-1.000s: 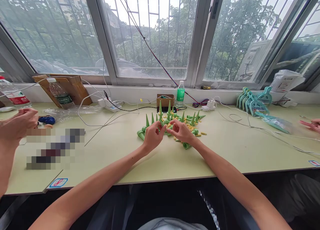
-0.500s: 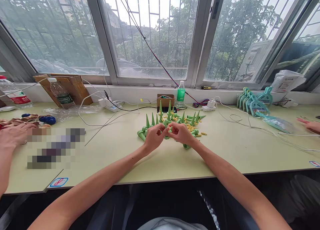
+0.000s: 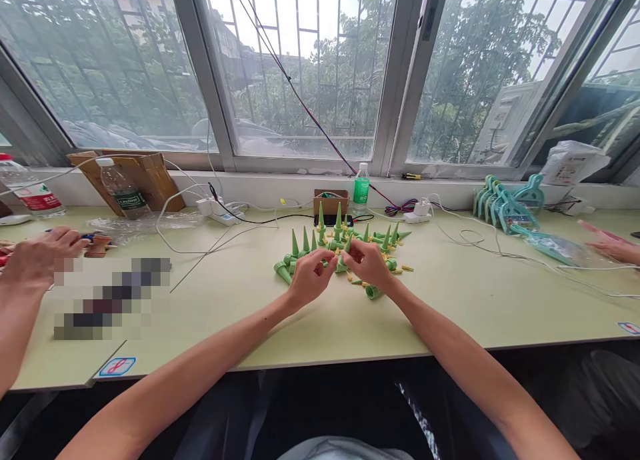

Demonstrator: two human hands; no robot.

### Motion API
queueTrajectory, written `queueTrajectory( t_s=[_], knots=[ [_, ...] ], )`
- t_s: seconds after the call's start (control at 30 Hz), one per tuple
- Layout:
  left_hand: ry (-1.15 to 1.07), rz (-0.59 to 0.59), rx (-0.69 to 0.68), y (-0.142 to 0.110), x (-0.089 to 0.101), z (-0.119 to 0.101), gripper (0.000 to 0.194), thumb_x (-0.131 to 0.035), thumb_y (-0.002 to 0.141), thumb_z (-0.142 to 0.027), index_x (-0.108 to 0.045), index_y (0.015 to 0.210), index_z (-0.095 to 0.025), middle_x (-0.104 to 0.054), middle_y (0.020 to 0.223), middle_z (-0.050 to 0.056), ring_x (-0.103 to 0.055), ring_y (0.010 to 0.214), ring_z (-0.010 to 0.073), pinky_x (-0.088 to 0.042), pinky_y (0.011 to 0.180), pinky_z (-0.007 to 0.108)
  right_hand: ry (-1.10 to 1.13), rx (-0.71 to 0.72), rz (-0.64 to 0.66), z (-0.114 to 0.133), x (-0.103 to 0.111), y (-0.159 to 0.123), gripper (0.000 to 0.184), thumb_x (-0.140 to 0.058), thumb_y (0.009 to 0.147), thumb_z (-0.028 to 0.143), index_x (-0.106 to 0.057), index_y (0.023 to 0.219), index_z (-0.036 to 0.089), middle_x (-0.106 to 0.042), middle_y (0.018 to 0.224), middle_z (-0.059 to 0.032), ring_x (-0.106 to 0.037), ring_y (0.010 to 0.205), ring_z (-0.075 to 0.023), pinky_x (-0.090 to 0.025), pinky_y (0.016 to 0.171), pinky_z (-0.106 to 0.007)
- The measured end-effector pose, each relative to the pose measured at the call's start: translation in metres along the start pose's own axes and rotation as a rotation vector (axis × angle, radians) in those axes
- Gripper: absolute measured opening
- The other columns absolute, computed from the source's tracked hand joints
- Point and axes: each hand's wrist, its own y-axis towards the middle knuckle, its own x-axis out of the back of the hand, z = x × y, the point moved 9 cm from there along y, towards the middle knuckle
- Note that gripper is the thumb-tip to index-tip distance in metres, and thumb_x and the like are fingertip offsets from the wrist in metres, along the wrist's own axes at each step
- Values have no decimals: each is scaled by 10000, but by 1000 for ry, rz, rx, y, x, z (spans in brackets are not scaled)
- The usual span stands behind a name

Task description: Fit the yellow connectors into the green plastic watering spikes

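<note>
My right hand (image 3: pixel 367 265) is closed on a green plastic spike (image 3: pixel 349 244) whose pointed tip stands up beside the fingers. Just left of it, my left hand (image 3: pixel 314 275) is held in a pinch, fingertips close to the spike's lower end. Whatever lies between those left fingers is too small or hidden to make out. Around and behind both hands are several more green spikes (image 3: pixel 339 221), some upright on their wide ends and others on their sides. Small yellow pieces (image 3: pixel 407 269) are scattered among them.
A phone (image 3: pixel 327 220), a cardboard box (image 3: pixel 331 197) and a green-labelled bottle (image 3: pixel 361 188) stand behind the spikes. White cables (image 3: pixel 480 243) cross the table, with teal hangers (image 3: pixel 505 207) at right. Other people's hands (image 3: pixel 47 257) show at both edges.
My hands have moved slightly apart; the right one has shifted right with the green spike, whose tip now shows. At far left, another person's hand has moved right.
</note>
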Motion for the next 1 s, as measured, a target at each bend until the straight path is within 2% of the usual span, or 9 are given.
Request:
queueTrajectory(
  t_s=[0.13,0.23,0.4,0.6,0.8,1.0],
  knots=[
    [75,37,-52,0,-5,-2,263,-504,912,-344,-608,740,-175,-589,625,-10,-381,441,63,-347,465,207,-47,-51,-162,-7,20,2,289,-513,868,374,-408,656,209,-451,560,37,-394,512,-101,-356,542,-233],
    [110,94,-66,-2,-12,-1,272,-503,906,-321,-605,700,-175,-543,538,-24,-393,452,77,-349,477,208,-70,-83,-283,-13,35,2,245,-497,894,402,-482,751,203,-498,586,29,-433,516,-110,-375,557,-236],
    [124,137,-76,-3,-17,0,246,-518,895,-276,-602,688,-176,-552,547,-24,-409,454,78,-358,491,210,-98,-90,-366,-22,48,3,226,-479,920,411,-532,877,195,-513,594,27,-475,528,-124,-386,576,-241],
    [139,129,-21,-1,-15,9,119,-553,876,-260,-640,865,-179,-655,866,28,-466,469,61,-417,535,227,-169,-97,-334,-30,47,5,274,-453,942,410,-561,837,181,-558,619,0,-479,535,-129,-376,593,-252],
    [187,218,-10,-5,-22,14,243,-590,865,-289,-657,1085,-211,-648,1064,58,-507,493,70,-472,588,260,-195,-100,-284,-33,41,7,284,-464,937,417,-541,787,188,-541,598,5,-477,539,-131,-370,587,-246],
    [222,282,11,-7,-27,17,205,-591,852,-286,-674,1020,-203,-652,1092,68,-613,669,144,-497,654,289,-99,-100,-218,-32,31,6,216,-491,921,399,-554,919,193,-598,619,13,-529,525,-126,-403,570,-228]
  ],
)
